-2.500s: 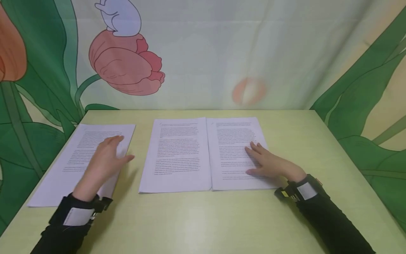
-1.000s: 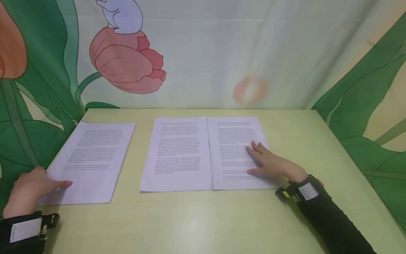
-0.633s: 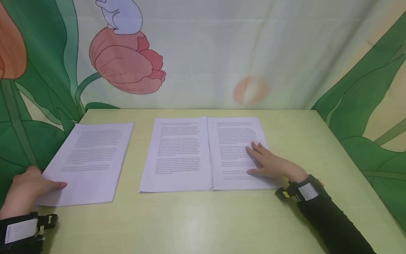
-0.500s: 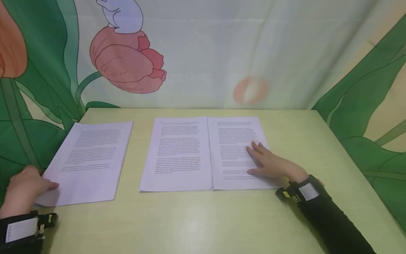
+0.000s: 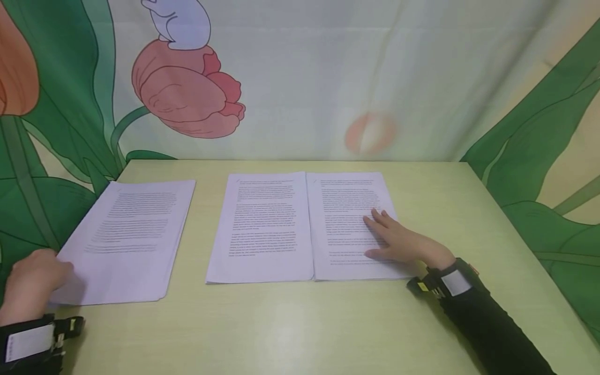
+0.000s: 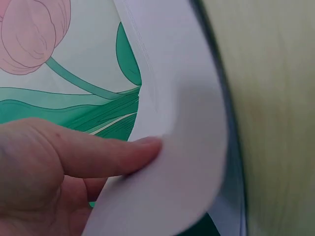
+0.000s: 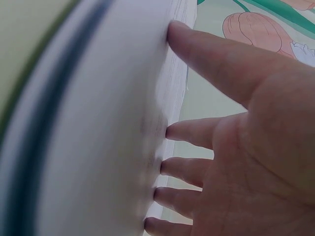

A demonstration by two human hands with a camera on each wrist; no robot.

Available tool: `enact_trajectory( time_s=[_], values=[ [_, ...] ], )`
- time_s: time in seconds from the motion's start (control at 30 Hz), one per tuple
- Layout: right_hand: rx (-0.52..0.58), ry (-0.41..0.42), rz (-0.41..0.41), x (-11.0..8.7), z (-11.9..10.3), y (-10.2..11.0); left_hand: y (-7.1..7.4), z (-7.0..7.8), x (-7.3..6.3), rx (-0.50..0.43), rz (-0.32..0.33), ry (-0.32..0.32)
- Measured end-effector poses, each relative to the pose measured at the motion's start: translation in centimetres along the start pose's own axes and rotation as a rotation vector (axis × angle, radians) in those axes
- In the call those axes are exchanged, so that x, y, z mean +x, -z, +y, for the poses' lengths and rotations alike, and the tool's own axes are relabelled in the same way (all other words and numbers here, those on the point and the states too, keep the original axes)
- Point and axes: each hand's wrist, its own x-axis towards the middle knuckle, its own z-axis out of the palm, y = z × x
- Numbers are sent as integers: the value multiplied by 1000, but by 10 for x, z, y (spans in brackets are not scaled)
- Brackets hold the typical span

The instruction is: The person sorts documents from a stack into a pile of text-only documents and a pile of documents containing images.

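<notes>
A stack of printed paper sheets (image 5: 136, 224) lies at the table's left edge. My left hand (image 5: 35, 281) is at its near left corner, pinching a sheet (image 6: 192, 123) that bends up in the left wrist view, thumb on its face. The fingers beneath are mostly hidden behind the paper. At mid-table two printed pages lie side by side, the left page (image 5: 262, 229) and the right page (image 5: 344, 208). My right hand (image 5: 398, 239) rests on the right page's right side, its fingers spread; in the right wrist view the fingertips touch the paper.
The pale wooden table (image 5: 290, 328) runs back to a curtain (image 5: 300, 83) printed with flowers and leaves. Bare tabletop separates the left stack from the middle pages. Black bands with cameras sit on both wrists.
My left hand has moved from over the stack to its near left corner, and its thumb has drawn back left. The stack has shifted slightly left, its sheets fanning a little. The right hand stays put.
</notes>
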Motion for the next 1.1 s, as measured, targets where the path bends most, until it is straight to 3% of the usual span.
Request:
enact_trajectory(
  time_s=[0.17, 0.27, 0.4, 0.57, 0.7, 0.87, 1.1],
  values=[
    [-4, 2, 3, 0, 1, -1, -3, -2, 2, -90, 154, -45],
    [-9, 2, 6, 0, 2, -1, -4, 2, 2, -153, 198, -39],
    [-11, -5, 2, 1, 3, 0, -2, 9, -1, -286, 205, -58],
    [-9, -24, -10, 2, 2, 1, -2, 25, -9, -498, 160, -107],
    [-21, -16, 8, 6, -4, 4, -5, 46, -20, -593, 146, -191],
    [48, 52, 110, 19, -22, 6, -7, 81, -39, -679, 132, -328],
    [403, 25, 201, 41, -57, 1, -18, 139, -70, -806, 32, -549]
  ],
)
